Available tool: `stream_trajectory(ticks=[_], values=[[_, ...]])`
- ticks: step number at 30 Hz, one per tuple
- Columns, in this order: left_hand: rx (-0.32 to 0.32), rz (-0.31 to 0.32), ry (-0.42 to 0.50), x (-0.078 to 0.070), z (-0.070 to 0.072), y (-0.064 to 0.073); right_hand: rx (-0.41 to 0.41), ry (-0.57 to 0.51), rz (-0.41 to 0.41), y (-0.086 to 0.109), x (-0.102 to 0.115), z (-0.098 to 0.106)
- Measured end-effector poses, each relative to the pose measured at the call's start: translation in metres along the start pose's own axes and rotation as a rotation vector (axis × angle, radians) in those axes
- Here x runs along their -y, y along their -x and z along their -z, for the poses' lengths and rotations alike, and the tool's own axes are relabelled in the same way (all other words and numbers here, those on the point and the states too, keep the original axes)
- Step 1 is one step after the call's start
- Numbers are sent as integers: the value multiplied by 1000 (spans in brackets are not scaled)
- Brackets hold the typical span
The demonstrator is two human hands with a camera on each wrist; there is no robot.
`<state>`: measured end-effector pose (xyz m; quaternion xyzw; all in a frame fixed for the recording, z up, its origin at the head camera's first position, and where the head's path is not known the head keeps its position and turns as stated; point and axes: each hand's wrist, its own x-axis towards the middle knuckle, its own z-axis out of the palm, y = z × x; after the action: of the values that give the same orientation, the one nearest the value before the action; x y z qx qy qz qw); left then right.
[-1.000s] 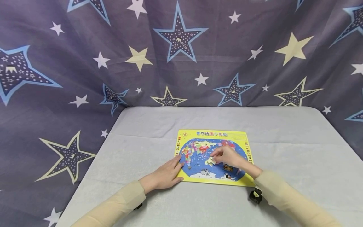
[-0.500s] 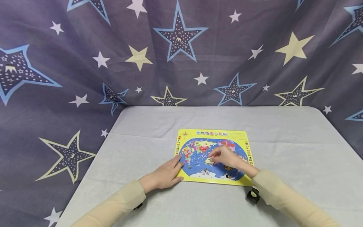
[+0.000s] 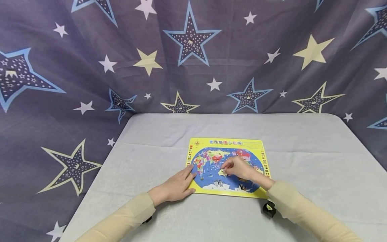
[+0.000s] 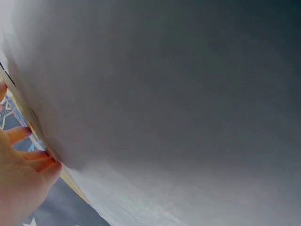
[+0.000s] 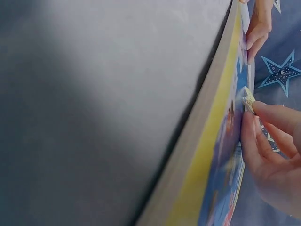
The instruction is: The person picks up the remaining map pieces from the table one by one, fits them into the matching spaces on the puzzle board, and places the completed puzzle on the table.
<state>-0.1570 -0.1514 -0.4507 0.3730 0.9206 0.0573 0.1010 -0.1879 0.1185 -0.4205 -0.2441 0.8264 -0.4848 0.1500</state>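
Observation:
A yellow-bordered world map puzzle board (image 3: 211,192) lies flat on the table, with a blue oval map of coloured continents. My right hand (image 3: 240,167) is over the middle of the map, pinching a pale yellow puzzle piece (image 5: 249,98) between thumb and fingers. In the right wrist view the piece stands tilted at the board's surface; the head view has it over the blue sea (image 3: 208,174) above the penguins. At the board's left edge rests my left hand (image 3: 178,185), its fingers extended onto the border.
Pale grey cloth covers the table (image 3: 314,161) around the board. Behind and to the left hangs a dark curtain (image 3: 229,50) printed with stars. A black wrist device (image 3: 269,208) sits under the right sleeve, close to the board's lower right corner.
The right hand has shifted slightly left across the map, carrying the pale yellow puzzle piece along. My left hand and the board have stayed put.

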Motion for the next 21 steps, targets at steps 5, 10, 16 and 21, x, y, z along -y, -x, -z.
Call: stream_trajectory(ticks=[5, 10, 16, 21], values=[[34, 29, -16, -2, 2, -1, -13, 44, 13, -7, -24, -3], [42, 39, -21, -2, 2, -1, -35, 109, 2, -8, -29, -6], [47, 47, -21, -2, 1, -1, -66, 191, 17, -8, -28, -8], [53, 51, -21, -2, 1, -1, -66, 223, 48, -7, -28, -9]])
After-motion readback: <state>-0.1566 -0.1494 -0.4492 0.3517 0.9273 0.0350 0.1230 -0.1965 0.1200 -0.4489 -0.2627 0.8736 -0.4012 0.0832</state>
